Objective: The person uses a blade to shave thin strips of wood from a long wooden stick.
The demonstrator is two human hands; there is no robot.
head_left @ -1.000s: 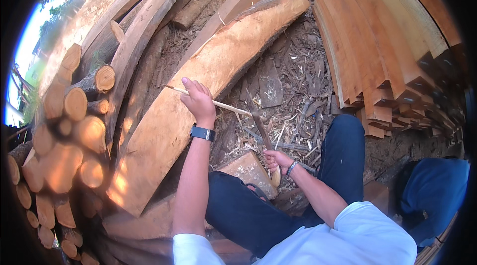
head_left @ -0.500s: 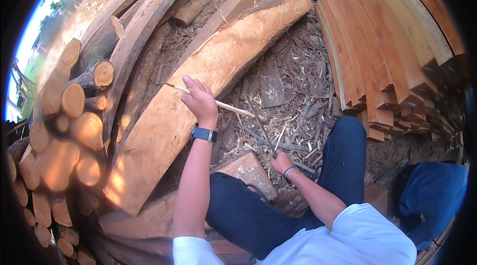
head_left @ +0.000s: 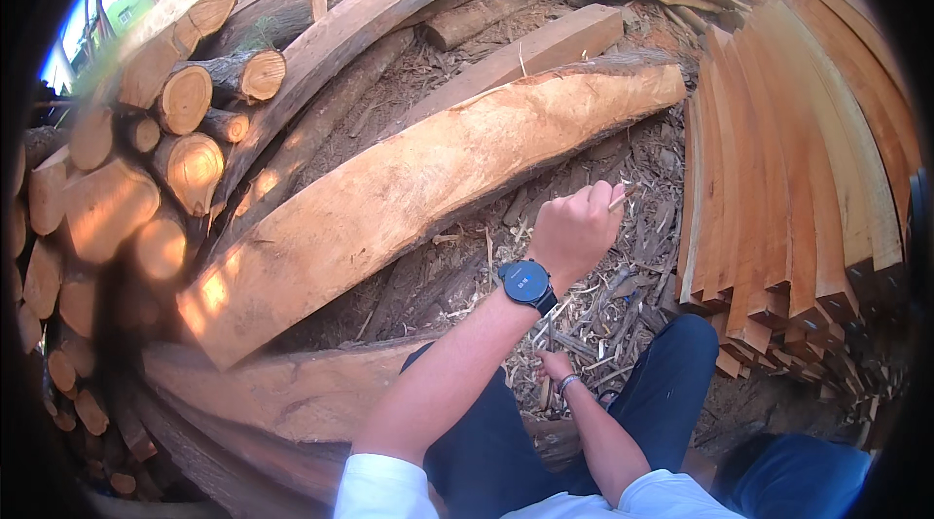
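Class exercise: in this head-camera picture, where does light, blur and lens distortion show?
Head view: warm sun patches on the log ends and big slab; stacked boards bow with the fisheye rim; left hand sharp; logs at lower left smeared; corners black.

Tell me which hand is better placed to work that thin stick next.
Left hand, probably: it is raised and closed around the thin stick. The right hand sits low between the knees, gripping something indistinct.

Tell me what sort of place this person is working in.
Most likely an outdoor timber yard or wood-working spot: a stack of round cut logs on the left, a fan of pale sawn planks on the right, and wood chips and bark litter covering the ground.
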